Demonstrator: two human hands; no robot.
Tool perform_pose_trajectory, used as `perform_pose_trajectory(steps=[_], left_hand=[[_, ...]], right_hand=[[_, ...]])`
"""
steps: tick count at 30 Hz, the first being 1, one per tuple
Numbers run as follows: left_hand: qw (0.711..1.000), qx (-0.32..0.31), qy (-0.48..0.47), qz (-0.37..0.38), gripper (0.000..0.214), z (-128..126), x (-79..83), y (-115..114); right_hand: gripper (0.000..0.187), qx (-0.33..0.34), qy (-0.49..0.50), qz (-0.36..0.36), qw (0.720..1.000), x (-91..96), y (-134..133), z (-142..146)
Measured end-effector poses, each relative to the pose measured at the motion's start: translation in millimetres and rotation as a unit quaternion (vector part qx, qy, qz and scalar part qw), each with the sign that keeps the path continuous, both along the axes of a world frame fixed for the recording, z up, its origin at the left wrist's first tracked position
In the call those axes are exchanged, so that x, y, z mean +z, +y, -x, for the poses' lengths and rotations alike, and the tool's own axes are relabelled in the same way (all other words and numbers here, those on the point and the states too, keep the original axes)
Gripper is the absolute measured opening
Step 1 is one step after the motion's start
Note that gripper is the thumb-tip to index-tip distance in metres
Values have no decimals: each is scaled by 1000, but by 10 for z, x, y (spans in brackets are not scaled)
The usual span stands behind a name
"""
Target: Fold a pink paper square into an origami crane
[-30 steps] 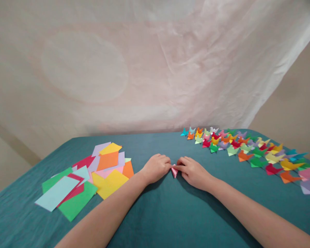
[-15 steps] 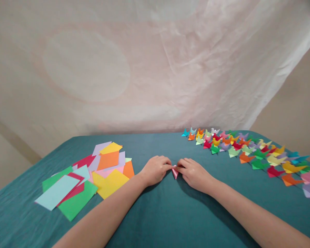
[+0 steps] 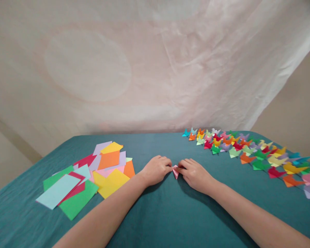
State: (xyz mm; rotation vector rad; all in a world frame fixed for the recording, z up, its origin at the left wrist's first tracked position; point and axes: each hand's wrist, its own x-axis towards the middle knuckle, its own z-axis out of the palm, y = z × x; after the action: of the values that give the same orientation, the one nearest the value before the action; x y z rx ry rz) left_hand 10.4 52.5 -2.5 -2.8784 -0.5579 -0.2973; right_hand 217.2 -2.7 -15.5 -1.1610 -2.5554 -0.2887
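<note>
Between my two hands, just above the middle of the green cloth, is a small piece of folded pink paper [image 3: 175, 173]. Its visible part tapers to a point toward me. My left hand [image 3: 158, 169] pinches it from the left with closed fingertips. From the right, the closed fingers of my right hand [image 3: 193, 174] grip its other side. The fingertips cover the paper's upper part, so its full shape is hidden.
Loose coloured paper sheets [image 3: 111, 182] lie overlapping on the left of the cloth-covered table [image 3: 155, 220]. Rows of folded paper birds [image 3: 260, 164] in several colours stand along the right side. A pale cloth [image 3: 150, 69] hangs behind the table.
Both hands keep their pinch on the pink paper, with hardly any movement. The whole view has shifted very slightly.
</note>
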Motion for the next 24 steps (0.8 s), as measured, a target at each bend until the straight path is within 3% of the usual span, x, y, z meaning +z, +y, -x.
perform_pose_trajectory(steps=[10, 18, 24], left_hand=[[1000, -5, 7, 8, 17, -57, 50, -22], [997, 4, -37, 74, 22, 26, -8, 29], [993, 6, -53, 102, 23, 18, -7, 35]], right_hand=[[23, 9, 19, -13, 1000, 3, -7, 7], [26, 47, 76, 16, 996, 30, -40, 5], [24, 32, 110, 35, 993, 84, -99, 70]])
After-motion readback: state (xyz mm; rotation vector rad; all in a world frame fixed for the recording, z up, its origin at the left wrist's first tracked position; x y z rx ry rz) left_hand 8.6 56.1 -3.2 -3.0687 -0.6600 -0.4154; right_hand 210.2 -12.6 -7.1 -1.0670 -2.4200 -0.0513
